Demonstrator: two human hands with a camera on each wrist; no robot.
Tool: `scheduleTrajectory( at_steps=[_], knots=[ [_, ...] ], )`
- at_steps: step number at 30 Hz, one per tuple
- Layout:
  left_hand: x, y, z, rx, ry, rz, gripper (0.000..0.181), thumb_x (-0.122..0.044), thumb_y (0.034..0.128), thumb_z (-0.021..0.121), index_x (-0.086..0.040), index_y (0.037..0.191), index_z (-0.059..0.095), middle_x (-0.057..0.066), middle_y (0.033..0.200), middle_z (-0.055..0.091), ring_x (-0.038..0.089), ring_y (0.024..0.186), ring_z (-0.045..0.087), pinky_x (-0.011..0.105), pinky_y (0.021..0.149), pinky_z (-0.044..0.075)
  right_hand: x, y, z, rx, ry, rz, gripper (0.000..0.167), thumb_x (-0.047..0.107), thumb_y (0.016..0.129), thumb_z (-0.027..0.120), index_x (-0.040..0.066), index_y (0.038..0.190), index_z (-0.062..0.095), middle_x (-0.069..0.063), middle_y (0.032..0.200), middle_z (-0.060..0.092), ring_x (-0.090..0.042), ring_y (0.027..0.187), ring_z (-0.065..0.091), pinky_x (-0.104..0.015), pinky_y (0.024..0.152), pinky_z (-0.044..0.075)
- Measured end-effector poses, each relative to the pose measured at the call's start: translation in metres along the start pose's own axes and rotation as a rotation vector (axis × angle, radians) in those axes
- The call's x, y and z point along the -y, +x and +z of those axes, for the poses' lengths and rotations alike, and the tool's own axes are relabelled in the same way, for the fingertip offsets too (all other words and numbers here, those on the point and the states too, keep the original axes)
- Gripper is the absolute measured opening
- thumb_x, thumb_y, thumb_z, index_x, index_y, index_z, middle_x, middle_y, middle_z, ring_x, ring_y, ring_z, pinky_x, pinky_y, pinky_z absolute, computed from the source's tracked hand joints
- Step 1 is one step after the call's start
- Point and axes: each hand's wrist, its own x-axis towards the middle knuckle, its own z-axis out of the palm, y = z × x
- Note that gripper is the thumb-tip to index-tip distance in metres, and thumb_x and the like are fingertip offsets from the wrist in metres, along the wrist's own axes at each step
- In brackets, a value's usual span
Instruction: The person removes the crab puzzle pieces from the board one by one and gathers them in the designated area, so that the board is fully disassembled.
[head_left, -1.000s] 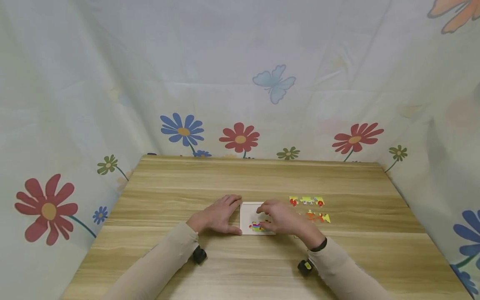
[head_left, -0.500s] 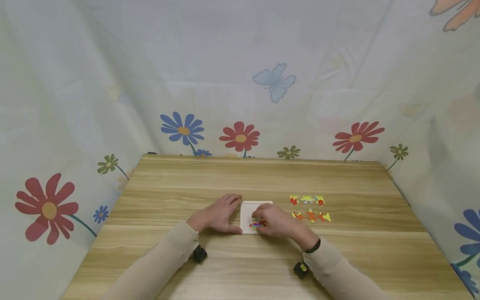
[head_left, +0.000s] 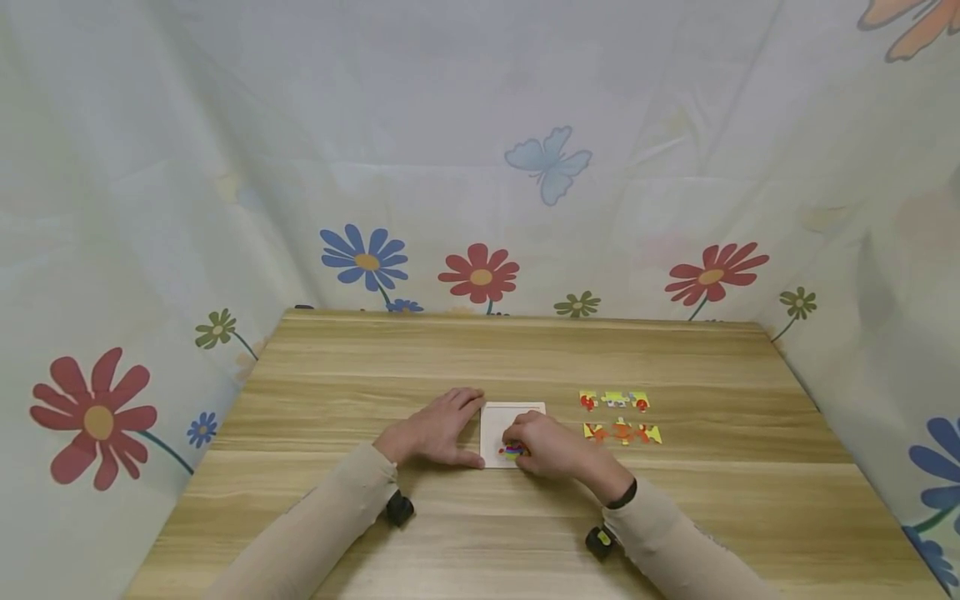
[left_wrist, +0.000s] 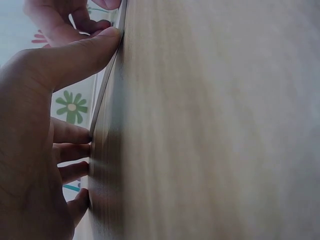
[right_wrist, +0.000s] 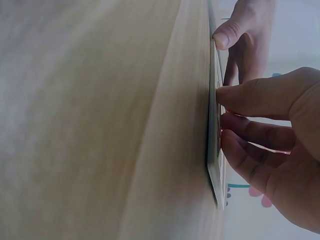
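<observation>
A shallow white puzzle tray [head_left: 495, 423] lies flat on the table. My left hand [head_left: 438, 429] rests along its left side, thumb at the near corner and fingers at the far one, not curled round anything. In the lower part of the tray is a small patch of multicoloured puzzle pieces [head_left: 512, 451], partly covered. Over that patch my right hand [head_left: 551, 446] pinches a puzzle piece, mostly hidden under the fingers. In the right wrist view, the thumb [right_wrist: 235, 97] and fingertips reach down to the tray [right_wrist: 214, 145], close together.
Right of the tray, loose puzzle pieces lie in two rows on the wooden table [head_left: 420, 358]: a far row [head_left: 615, 400] in yellow and red, and a nearer row [head_left: 622, 432] in orange and yellow. A flower-printed curtain [head_left: 480, 167] surrounds the table's back and sides.
My right hand has moved left and its fingers have drawn together over the pieces in the tray. The nearer row of loose pieces is now uncovered. My left hand stays put.
</observation>
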Motion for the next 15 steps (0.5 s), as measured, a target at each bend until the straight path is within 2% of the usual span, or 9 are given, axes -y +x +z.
scheduleTrajectory(
  at_steps=[15],
  knots=[
    [-0.0010, -0.0004, -0.0010, -0.006, -0.001, 0.006, 0.105, -0.073, 0.0774, 0.062, -0.003, 0.150, 0.034, 0.013, 0.155, 0.030, 0.028, 0.143, 0.028, 0.045, 0.115, 0.030, 0.0014, 0.0014, 0.0014, 0.008, 0.012, 0.015, 0.030, 0.008, 0.081, 0.072, 0.007, 0.111, 0.069, 0.000, 0.098, 0.062, -0.014, 0.090, 0.054, -0.030, 0.081, 0.048]
  ],
)
